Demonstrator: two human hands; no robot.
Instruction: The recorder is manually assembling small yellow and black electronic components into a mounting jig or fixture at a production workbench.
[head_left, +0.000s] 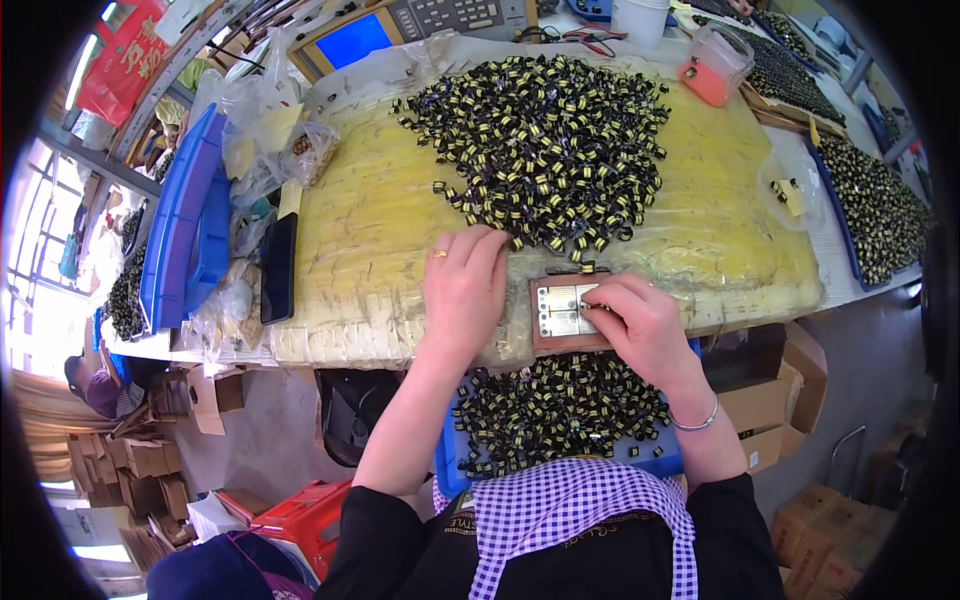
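A large heap of small black-and-yellow wound components (545,140) lies on the yellow mat (380,220). My left hand (465,290), with a ring on one finger, rests flat on the mat with its fingertips at the near edge of the heap. My right hand (640,325) pinches something small over a brown-framed metal fixture (560,312) at the table's front edge; what the fingers hold is hidden. Below the table edge, a blue tray (447,450) on my lap holds more of the same components (560,410).
A blue bin (185,220) and a black phone (278,268) sit at the left with plastic bags. A test instrument with a blue screen (355,40) stands at the back. Trays of components (880,205) are on the right. Cardboard boxes (770,405) stand on the floor.
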